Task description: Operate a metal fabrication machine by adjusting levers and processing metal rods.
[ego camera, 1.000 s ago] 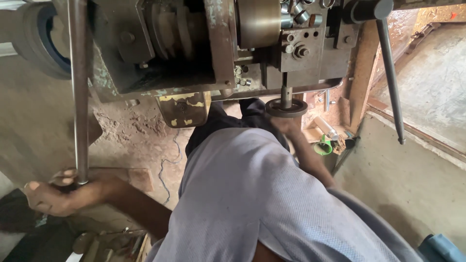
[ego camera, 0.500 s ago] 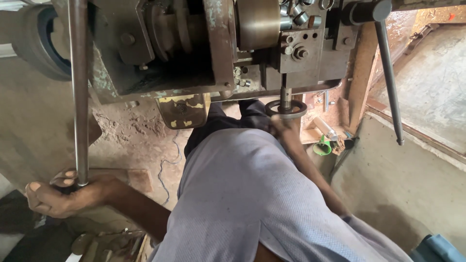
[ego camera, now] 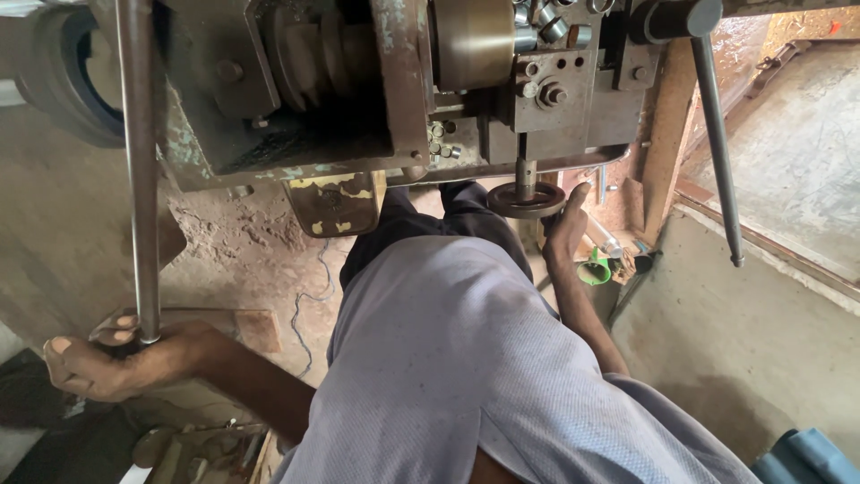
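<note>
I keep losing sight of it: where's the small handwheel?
In the head view, the handwheel hangs under the machine, right of centre, at the right hand.

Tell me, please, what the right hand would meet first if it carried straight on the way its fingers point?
Probably the small handwheel: the right hand already has its fingertips at the rim, with the machine body just beyond it.

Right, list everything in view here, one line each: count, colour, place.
machine: one, rusty grey-green, across the top
long lever: one, grey steel, left, hanging down from the machine
handwheel: one, dark, under the machine at centre
thin rod: one, dark, upper right, slanting down
brass drum: one, top centre
green object: one, on the floor right of centre
shirt: one, pale grey, lower centre
left hand: gripping the lever's lower end
right hand: at the handwheel's rim
</note>
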